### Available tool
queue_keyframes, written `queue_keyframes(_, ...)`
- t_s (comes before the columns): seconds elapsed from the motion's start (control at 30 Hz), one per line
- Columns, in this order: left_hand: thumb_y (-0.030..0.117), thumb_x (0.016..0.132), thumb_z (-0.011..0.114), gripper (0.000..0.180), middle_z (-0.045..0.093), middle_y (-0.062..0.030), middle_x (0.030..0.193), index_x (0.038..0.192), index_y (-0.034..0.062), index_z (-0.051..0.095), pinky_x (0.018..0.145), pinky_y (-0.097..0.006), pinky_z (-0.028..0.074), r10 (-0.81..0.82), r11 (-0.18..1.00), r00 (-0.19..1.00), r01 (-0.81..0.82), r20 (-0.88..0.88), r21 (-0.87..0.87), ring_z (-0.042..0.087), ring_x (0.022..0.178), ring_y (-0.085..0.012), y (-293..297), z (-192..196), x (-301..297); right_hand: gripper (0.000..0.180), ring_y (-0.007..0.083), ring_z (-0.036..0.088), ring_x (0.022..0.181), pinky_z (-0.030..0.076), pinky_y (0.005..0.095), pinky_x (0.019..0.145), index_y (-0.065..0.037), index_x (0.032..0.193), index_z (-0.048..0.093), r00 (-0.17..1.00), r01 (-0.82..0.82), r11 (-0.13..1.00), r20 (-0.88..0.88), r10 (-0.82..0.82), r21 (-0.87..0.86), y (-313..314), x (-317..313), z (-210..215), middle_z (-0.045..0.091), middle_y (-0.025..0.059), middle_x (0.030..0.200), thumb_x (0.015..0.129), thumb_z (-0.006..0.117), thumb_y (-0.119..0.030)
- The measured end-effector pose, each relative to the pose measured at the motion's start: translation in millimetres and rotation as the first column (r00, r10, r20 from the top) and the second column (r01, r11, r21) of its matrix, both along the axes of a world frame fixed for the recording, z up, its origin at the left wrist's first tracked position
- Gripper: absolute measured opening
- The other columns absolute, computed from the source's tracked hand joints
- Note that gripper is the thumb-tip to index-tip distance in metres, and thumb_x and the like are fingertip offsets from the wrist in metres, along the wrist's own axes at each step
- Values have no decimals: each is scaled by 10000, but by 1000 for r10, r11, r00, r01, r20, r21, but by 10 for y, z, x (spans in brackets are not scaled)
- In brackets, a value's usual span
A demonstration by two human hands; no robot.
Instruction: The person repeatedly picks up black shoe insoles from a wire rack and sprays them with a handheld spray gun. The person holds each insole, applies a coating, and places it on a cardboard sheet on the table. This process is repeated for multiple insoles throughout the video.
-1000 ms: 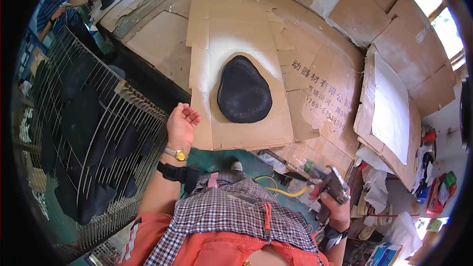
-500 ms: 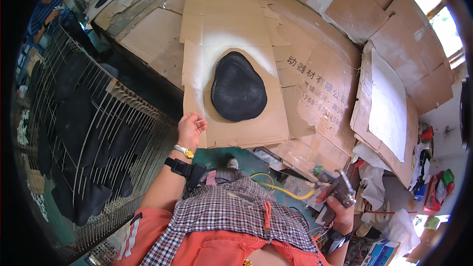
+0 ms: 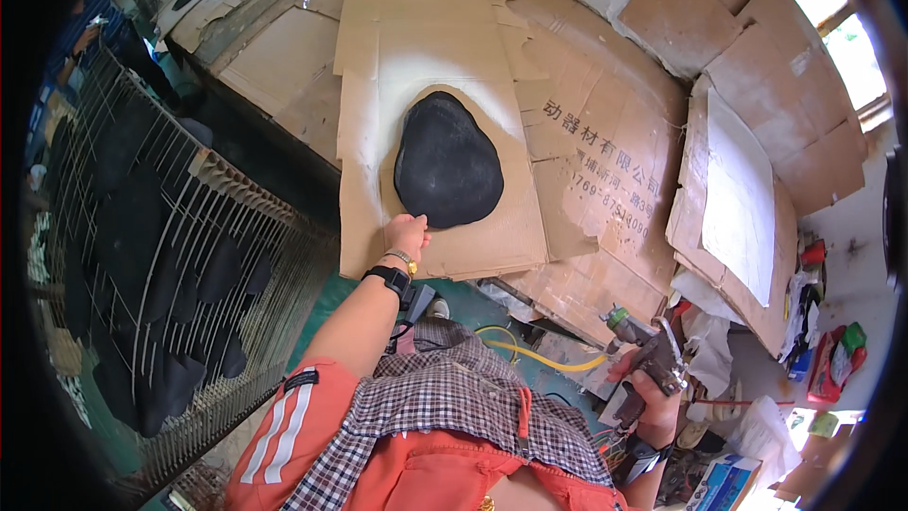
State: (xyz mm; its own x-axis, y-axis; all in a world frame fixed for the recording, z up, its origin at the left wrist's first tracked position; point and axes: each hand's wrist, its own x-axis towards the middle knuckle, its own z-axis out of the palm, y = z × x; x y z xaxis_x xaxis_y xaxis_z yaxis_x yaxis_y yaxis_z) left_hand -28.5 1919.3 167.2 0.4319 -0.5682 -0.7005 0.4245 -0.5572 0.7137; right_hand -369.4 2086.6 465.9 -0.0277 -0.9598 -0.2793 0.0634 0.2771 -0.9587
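A black, pear-shaped pad [image 3: 448, 161] lies flat on a cardboard sheet [image 3: 511, 246], ringed by a pale sprayed patch. My left hand [image 3: 408, 235] is at the pad's lower left edge, its fingers closed in a pinch there; the fingertips are partly hidden. On that wrist are a gold watch and a black strap. Low on the right, my right hand [image 3: 653, 399] is wrapped round a metal spray gun [image 3: 659, 360] with a green fitting, held away from the pad.
At left stands a wire rack [image 3: 213, 255] with several similar black pads. A yellow hose [image 3: 553, 362] runs beside the spray gun. Cardboard panels [image 3: 695, 14] line the back and right of the bench. A person in a striped shirt [image 3: 90, 5] works at far left.
My left hand has moved right, from the cardboard's left edge to the pad's lower edge, and its fingers have closed there. My right hand still holds the spray gun at the right.
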Motion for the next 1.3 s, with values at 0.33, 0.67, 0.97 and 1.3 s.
queue_keyframes(0.33, 183, 880, 631, 188, 621, -71, 674, 826, 4, 608, 410, -263, 442, -73, 997, 988, 77, 133, -20, 559, 476, -139, 18, 175, -42, 667, 234, 627, 753, 505, 365, 735, -6, 1340, 411, 997, -82, 994, -7, 82, -76, -216, 122, -125, 624, 145, 846, 754, 678, -182)
queue_keyframes(0.67, 71, 903, 531, 86, 620, -105, 743, 911, -12, 550, 412, -259, 482, -9, 1000, 1000, 9, 2, -26, 619, 527, -172, 39, 183, -39, 571, 251, 626, 742, 512, 376, 721, 21, 1245, 479, 990, -24, 999, -136, 20, -24, -25, -276, -41, 617, 136, 847, 748, 680, -176)
queue_keyframes(0.97, 32, 837, 563, 128, 611, -75, 780, 959, -5, 546, 480, -278, 519, 49, 973, 999, -50, -10, -227, 628, 594, -169, 21, 631, -114, 665, 238, 621, 793, 496, 369, 752, 1, 1363, 388, 998, -59, 994, 17, 61, -92, -82, -151, -192, 621, 144, 880, 773, 657, -148)
queue_keyframes(1.3, 60, 891, 508, 60, 645, -70, 933, 927, 59, 556, 829, -388, 530, -13, 612, 911, -319, -413, -724, 635, 872, -199, 871, 2956, 708, 421, 247, 626, 802, 483, 381, 795, 43, 1087, 540, 961, -245, 966, 114, 254, -88, -401, 382, -322, 628, 143, 891, 731, 683, -130)
